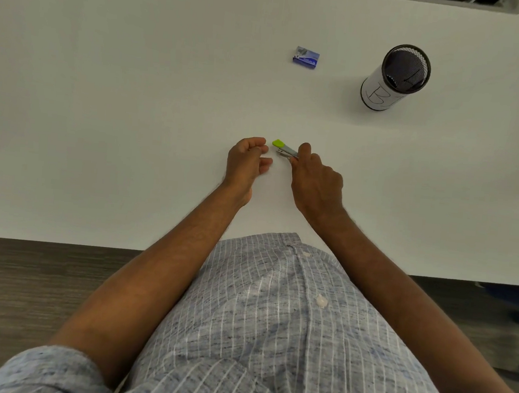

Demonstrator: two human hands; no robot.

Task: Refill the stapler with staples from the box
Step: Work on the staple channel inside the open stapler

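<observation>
Lime-green tip on a small metal stapler, body silvery; it sits near mid worktop, w/ its rear end pinched in the right hand. Left hand just beside the green tip, fingers loosely curled, holding nothing. Blue staple box lies closed, well apart toward the far side, near a black mesh cup.

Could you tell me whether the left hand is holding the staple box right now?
No, the staple box lies alone farther up the table, while the left hand is curled and empty beside the stapler.
</observation>
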